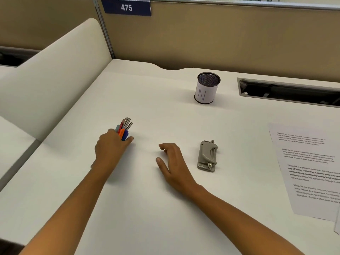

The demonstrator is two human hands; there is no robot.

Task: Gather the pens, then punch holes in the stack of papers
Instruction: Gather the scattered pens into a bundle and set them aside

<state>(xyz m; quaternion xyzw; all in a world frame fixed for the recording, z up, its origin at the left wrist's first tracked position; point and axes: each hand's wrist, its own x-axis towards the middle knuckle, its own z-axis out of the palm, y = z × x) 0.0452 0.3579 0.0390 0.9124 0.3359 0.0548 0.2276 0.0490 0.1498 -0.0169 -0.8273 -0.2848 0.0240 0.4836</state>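
Observation:
My left hand (112, 146) is closed around a bundle of pens (124, 128), whose orange, blue, red and silver ends stick up past my fingers, left of the desk's centre. My right hand (172, 161) rests open on the white desk (147, 208), fingers loosely curled, holding nothing. A grey hole punch (207, 156) lies just right of my right hand, apart from it. A black mesh pen cup (207, 88) with a white paper label stands upright farther back. The stack of printed papers (311, 172) lies at the right edge, partly cut off by the frame.
A tan partition wall (202, 37) with a blue "475" sign (126, 7) closes off the back. A cable slot (288, 92) opens in the desk at the back right. A cream curved divider (51, 85) borders the left side.

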